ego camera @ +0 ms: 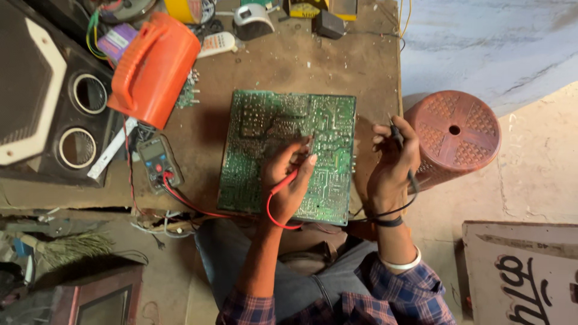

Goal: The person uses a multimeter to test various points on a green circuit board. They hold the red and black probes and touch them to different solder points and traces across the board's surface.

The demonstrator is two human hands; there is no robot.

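A: My left hand [289, 180] pinches the red probe [283, 182], tip on the green circuit board [283, 153] just beyond the grip.

B: And the right hand [391, 165]?

A: It pinches the black probe [395, 133], raised beside the board. I should keep both tips steady.

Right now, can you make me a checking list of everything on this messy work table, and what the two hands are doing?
Surface: brown wooden table, dusty and worn.
Job's things: green circuit board lying flat; multimeter to its left.
Clutter: orange handled case, black speaker box, white ruler, small parts along the far edge.
Grippers: left hand holds the red probe on the board; right hand holds the black probe off the board's right edge.
Cables: red lead runs from the meter to the left hand.
Surroundings: reddish plastic stool, pale floor.
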